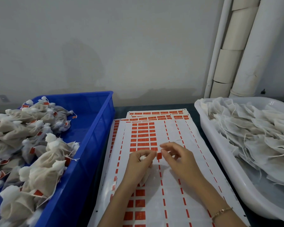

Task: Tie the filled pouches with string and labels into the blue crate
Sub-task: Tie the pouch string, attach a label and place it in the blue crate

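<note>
Fixing a label to a pouch is judged to be the step in hand. A filled pouch [145,177] is grasped by the left hand [138,163], its gathered neck enclosed by the curled fingers and its body hanging below the palm, above the label sheets [170,185] spread on the surface [193,118]. A small orange label [159,155] is pinched in the grip of the right hand [175,156], between thumb and forefinger, just beside the left thumb. Whether a string is already caught in the label cannot be told.

For the step to be done well, the neck should be kept bunched tight by the left grip while the label is folded squarely over the string, so that the sticky faces meet evenly and no string end is left free. The pouch should be held upright so that nothing is spilled.

The blue crate [95,128], at the left, is already heaped with tied, labelled pouches [39,169]; the white tub [203,122] at the right is filled with untied pouches [252,136].
</note>
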### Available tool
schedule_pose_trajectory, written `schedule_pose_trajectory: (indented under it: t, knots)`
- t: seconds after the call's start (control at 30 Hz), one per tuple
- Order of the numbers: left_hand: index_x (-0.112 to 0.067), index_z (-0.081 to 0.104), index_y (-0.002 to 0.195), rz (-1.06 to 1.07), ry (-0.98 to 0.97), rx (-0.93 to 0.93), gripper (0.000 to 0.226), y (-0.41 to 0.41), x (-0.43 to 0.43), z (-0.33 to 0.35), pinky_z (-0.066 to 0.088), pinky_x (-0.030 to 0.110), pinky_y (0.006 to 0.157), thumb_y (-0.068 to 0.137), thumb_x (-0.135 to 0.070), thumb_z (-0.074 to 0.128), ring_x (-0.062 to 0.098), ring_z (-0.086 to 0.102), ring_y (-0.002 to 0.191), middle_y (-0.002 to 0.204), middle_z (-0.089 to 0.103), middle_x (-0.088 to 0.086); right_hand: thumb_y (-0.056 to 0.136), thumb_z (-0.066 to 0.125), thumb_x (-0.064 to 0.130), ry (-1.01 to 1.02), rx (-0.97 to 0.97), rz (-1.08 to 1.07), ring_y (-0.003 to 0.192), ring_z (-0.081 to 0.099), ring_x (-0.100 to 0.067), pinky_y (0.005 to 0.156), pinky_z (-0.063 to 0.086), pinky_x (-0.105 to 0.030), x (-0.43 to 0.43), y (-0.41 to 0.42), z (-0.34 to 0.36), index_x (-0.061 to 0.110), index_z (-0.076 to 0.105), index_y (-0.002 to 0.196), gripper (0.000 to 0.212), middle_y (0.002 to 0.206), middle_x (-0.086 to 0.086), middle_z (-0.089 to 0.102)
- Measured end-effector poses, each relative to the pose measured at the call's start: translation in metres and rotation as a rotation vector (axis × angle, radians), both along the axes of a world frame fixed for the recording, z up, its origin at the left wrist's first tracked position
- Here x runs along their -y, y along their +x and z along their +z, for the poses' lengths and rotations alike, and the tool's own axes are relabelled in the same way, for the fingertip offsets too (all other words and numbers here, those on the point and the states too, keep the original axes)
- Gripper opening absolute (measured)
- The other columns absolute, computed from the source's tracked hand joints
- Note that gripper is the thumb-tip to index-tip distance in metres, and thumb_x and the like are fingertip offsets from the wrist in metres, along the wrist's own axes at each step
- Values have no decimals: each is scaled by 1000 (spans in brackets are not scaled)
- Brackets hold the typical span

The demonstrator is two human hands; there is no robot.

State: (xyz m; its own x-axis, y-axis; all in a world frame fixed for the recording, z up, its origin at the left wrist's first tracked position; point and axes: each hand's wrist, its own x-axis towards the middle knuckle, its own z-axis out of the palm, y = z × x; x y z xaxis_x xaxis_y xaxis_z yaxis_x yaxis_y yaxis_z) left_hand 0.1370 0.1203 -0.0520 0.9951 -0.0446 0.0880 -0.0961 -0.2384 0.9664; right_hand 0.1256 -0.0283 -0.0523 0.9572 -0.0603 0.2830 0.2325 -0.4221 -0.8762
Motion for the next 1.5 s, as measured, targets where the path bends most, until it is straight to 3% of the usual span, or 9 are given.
schedule_pose_trajectory:
  t: [0.17,0.47,0.7,0.83,0.97,1.13,1.3,1.4,1.5]
  knots:
    - [-30,71,80,-42,31,19,11,0,0,-1,44,7,60,88,-28,64,-1,61,73,69,66,-18,86,66,29,-56,-11,-16,79,61,-2,64,45,-5,1,0,0,37,63,82,10,83,23,64]
    - [-38,67,77,-65,159,48,12,2,2,-3,44,8,66,87,-32,65,-2,62,82,77,66,-20,92,58,24,-151,-50,17,81,61,-4,71,45,-5,-3,5,-9,29,56,90,5,87,16,59]
    - [-36,51,114,-106,52,-37,26,0,-8,-3,44,5,66,93,-24,58,1,55,101,112,53,-25,91,59,25,-43,-54,-28,80,61,-1,65,42,2,2,7,-15,31,57,87,7,86,19,61]
    - [-28,55,115,-119,-88,-73,25,-4,-14,-3,51,22,90,91,-23,60,9,62,106,116,62,-12,90,61,25,10,-49,-20,80,61,5,66,44,0,5,6,-15,28,62,86,5,84,16,65]
    - [-35,57,104,71,62,-5,16,-5,-8,-6,48,8,72,89,-34,62,1,60,96,106,60,-23,90,61,29,52,-81,-23,81,63,-1,66,48,-5,7,3,-15,27,64,89,4,88,15,66]
    - [-34,56,85,169,280,14,7,-13,-6,0,45,8,66,89,-38,59,4,62,77,88,61,-19,89,63,27,-15,-102,52,88,63,-5,65,46,-5,3,2,-8,29,63,99,10,97,16,65]
    - [-28,60,107,128,417,120,16,-33,-11,29,51,18,84,90,-28,61,8,62,89,105,63,-8,80,74,30,-148,-113,254,77,67,-7,61,52,-12,-17,-5,14,37,57,109,35,94,18,66]
    - [-25,59,114,134,615,283,23,-55,-23,68,47,20,92,91,-25,61,10,56,98,114,59,-6,77,76,28,-187,31,224,78,66,-2,61,48,-5,-33,-12,37,41,59,98,30,88,27,63]
    - [-23,58,118,141,727,387,27,-73,-48,115,47,28,96,92,-24,60,13,57,100,114,60,-2,71,70,41,-133,163,295,77,65,3,61,47,-3,-58,-23,76,43,61,83,15,73,32,64]
